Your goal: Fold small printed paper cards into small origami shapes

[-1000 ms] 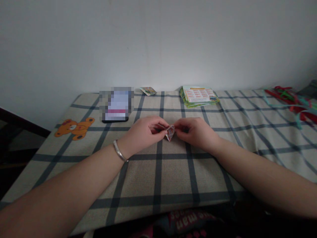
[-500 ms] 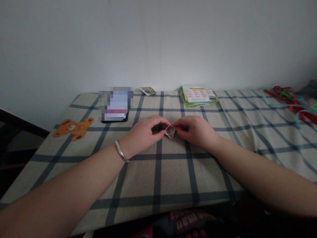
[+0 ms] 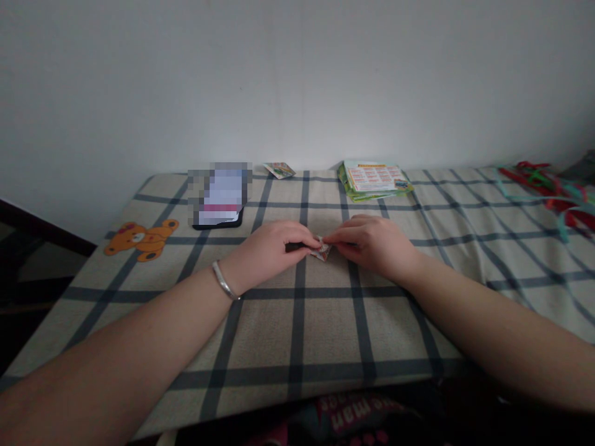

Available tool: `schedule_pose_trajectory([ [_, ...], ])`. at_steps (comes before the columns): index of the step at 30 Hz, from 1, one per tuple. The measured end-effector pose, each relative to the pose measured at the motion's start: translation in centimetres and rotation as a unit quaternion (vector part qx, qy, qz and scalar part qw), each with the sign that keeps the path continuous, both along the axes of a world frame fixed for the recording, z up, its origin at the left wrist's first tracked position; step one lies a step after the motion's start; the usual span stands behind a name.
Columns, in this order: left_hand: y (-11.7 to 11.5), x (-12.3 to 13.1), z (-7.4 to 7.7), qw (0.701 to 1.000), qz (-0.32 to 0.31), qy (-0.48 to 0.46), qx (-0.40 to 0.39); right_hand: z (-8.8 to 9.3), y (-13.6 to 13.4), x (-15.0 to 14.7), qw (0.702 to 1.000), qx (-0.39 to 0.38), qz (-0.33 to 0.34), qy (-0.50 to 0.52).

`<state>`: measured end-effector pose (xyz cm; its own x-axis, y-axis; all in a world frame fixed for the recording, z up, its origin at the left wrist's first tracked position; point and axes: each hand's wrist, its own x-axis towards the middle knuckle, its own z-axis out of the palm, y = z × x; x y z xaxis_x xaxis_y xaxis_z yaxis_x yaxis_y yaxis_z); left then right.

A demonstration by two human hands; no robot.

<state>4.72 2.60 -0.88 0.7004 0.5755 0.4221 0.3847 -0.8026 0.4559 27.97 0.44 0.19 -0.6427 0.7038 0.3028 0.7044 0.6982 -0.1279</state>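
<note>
A small folded piece of printed paper lies between my two hands over the middle of the checked cloth. My left hand pinches its left side between thumb and fingers, with a silver bangle round that wrist. On the opposite side, my right hand has its fingertips closed on the paper's right edge. The fingers cover the paper's upper part, so its exact fold cannot be made out.
Behind my hands are a phone with a blurred screen, a small folded card and a stack of printed sheets. An orange bear cutout lies left. Coloured ribbons lie far right on the checked tablecloth.
The paper stood up as a diamond shape between my fingertips and now looks lower and flatter. My left fingers have come down over its top. Both hands remain in nearly the same place.
</note>
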Motion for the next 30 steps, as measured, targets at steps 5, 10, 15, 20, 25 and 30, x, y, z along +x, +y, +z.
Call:
schedule_pose_trajectory([
  [5,0.0,-0.1,0.0,1.0,-0.008,0.017,0.02,0.0,0.0,-0.1,1.0,-0.014,0.005,0.016],
  [10,0.0,-0.3,0.3,0.998,-0.03,0.042,0.02,-0.2,0.1,-0.2,0.997,-0.057,0.003,0.058],
  [15,-0.3,-0.3,0.9,0.994,-0.034,0.101,0.033,-0.6,0.3,-0.5,0.995,-0.063,-0.012,0.076],
  [20,-0.5,-0.1,1.0,0.99,-0.035,0.123,0.051,-0.9,0.3,-0.7,0.995,-0.053,-0.028,0.078],
  [25,-0.4,-0.1,0.5,0.995,-0.018,0.093,0.044,-0.9,0.4,-0.7,0.996,-0.05,-0.043,0.066],
  [30,-0.4,0.1,-0.2,0.997,0.035,0.068,0.021,-0.6,0.1,-0.8,0.997,-0.04,-0.05,0.043],
])
